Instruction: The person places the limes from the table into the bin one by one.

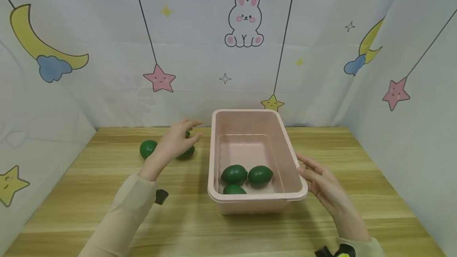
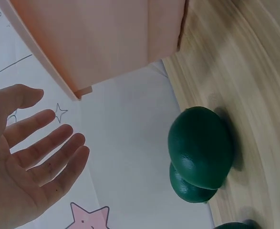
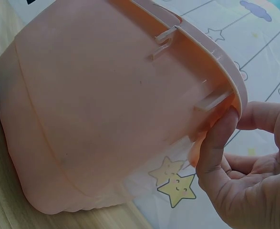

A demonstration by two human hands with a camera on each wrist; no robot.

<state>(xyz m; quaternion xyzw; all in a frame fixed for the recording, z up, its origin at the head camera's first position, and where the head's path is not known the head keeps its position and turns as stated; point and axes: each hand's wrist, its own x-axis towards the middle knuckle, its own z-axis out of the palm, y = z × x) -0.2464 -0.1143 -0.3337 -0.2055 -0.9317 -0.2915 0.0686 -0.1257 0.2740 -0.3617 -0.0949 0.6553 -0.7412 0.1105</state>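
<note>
My left hand (image 1: 177, 140) hovers with its fingers spread over dark green limes on the table, holding nothing. In the left wrist view, one lime (image 2: 202, 148) partly covers another, both apart from the hand (image 2: 39, 157). Another lime (image 1: 148, 149) lies left of my wrist in the head view. At the right rim of a pink plastic bin (image 1: 246, 198), my right hand (image 1: 326, 187) pinches the edge between thumb and fingers, as the right wrist view of the hand (image 3: 254, 162) shows. Inside the bin, a few limes (image 1: 234, 175) sit near its front wall.
The wooden table (image 1: 178, 225) ends at the back against a white curtain (image 1: 200, 50) printed with stars, moons and a rabbit. More of this fabric hangs along both sides. The bin stands right of the loose limes.
</note>
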